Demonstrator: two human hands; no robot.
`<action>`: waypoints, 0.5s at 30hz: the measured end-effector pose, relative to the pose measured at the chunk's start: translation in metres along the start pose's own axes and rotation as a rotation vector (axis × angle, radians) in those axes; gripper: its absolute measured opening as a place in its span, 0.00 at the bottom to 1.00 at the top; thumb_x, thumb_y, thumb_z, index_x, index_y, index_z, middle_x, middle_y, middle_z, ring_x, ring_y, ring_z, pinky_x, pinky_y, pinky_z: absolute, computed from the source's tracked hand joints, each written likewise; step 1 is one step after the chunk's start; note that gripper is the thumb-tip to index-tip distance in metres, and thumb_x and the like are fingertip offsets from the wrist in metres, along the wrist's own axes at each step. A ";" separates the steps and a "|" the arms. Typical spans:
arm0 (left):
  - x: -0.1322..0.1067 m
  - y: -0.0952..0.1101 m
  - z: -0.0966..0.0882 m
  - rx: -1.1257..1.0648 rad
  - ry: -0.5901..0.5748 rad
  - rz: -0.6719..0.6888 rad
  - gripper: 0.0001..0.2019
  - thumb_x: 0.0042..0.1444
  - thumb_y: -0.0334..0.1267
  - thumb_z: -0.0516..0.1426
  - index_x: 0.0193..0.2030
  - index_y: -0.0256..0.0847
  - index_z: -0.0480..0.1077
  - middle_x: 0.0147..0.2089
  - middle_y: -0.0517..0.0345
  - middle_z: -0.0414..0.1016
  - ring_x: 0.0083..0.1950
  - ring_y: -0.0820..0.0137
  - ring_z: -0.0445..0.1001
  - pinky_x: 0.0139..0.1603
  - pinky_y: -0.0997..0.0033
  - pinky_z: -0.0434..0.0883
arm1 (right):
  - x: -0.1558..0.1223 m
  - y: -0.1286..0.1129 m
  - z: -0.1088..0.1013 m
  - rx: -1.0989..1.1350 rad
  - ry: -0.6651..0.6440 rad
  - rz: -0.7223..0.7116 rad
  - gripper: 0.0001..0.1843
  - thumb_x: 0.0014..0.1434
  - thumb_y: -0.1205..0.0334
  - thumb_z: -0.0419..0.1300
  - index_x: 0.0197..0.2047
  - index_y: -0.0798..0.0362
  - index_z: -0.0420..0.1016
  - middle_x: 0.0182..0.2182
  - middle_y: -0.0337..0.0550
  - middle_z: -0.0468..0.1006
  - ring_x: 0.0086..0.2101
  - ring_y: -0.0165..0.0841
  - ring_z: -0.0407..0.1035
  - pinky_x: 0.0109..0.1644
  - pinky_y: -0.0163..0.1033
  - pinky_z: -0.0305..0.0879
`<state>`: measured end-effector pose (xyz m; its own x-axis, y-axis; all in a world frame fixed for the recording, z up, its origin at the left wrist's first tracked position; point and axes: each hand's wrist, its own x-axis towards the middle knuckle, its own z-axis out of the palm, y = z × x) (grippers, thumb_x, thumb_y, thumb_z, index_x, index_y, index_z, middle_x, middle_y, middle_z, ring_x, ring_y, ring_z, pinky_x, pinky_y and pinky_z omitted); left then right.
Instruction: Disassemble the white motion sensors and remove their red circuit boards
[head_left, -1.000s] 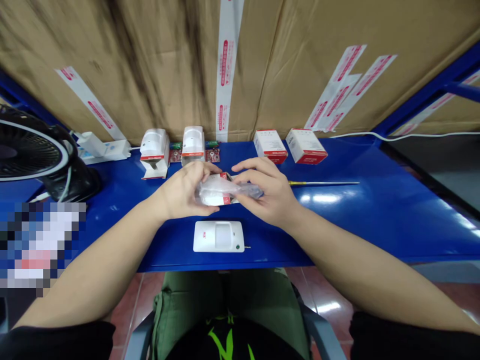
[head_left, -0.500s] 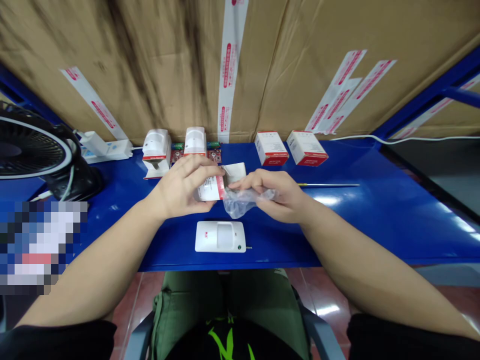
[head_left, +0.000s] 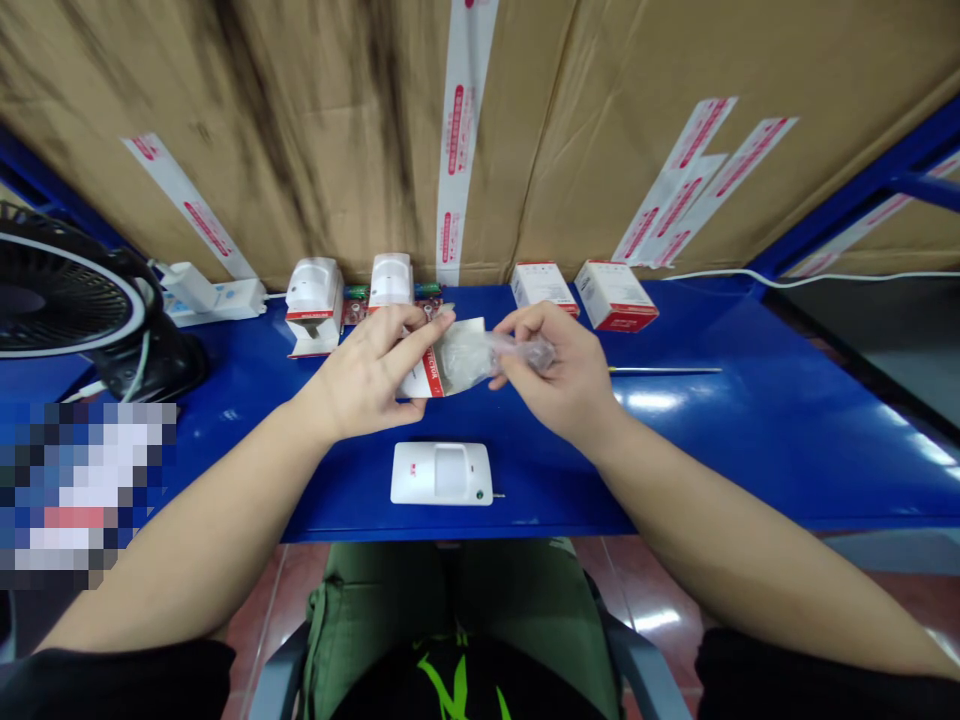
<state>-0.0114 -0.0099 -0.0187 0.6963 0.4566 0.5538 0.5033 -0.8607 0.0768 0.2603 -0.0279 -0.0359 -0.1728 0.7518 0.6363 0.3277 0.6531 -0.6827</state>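
Observation:
My left hand [head_left: 371,370] is closed around a small white and red cardboard box [head_left: 433,378], whose open end faces right. At that opening, a clear plastic bag [head_left: 466,358] stretches from the box to my right hand [head_left: 559,370], which pinches its bunched end. What the bag contains, if anything, I cannot make out. Below both hands, a white motion detector [head_left: 441,474] lies flat on the blue table [head_left: 750,450], its short antenna pointing right.
Two white detectors [head_left: 313,285] stand in boxes at the back left, beside red circuit boards [head_left: 355,308]. Two closed boxes [head_left: 616,297] sit at the back right, with a thin screwdriver [head_left: 667,371] in front. A black fan [head_left: 82,310] and a power strip [head_left: 225,303] occupy the left.
My right hand has shifted slightly right and up, its grip now on the bag's bunched end. The bag, which hung below the box opening, is now drawn out straight to the right.

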 end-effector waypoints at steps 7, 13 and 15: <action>0.002 0.003 0.001 0.035 0.004 0.084 0.46 0.60 0.35 0.64 0.85 0.46 0.55 0.65 0.41 0.74 0.64 0.47 0.76 0.64 0.45 0.79 | -0.001 0.004 0.004 -0.278 -0.019 -0.371 0.09 0.63 0.71 0.65 0.41 0.45 0.79 0.38 0.42 0.75 0.39 0.40 0.73 0.43 0.48 0.75; 0.003 0.007 0.002 0.075 0.016 0.092 0.39 0.65 0.39 0.63 0.82 0.47 0.60 0.64 0.42 0.75 0.64 0.49 0.77 0.63 0.47 0.79 | -0.001 -0.005 0.009 -0.162 -0.290 -0.377 0.09 0.71 0.67 0.59 0.51 0.47 0.75 0.44 0.48 0.84 0.47 0.45 0.79 0.55 0.55 0.77; 0.004 0.009 0.003 0.084 0.043 0.137 0.38 0.66 0.39 0.62 0.82 0.46 0.59 0.65 0.41 0.76 0.64 0.50 0.78 0.63 0.48 0.80 | -0.002 -0.009 0.009 -0.098 -0.381 -0.291 0.14 0.71 0.66 0.59 0.58 0.48 0.69 0.49 0.50 0.85 0.51 0.46 0.80 0.56 0.55 0.77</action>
<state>-0.0023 -0.0152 -0.0185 0.7401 0.3246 0.5890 0.4473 -0.8916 -0.0707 0.2495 -0.0340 -0.0342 -0.5918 0.5311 0.6064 0.2980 0.8431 -0.4477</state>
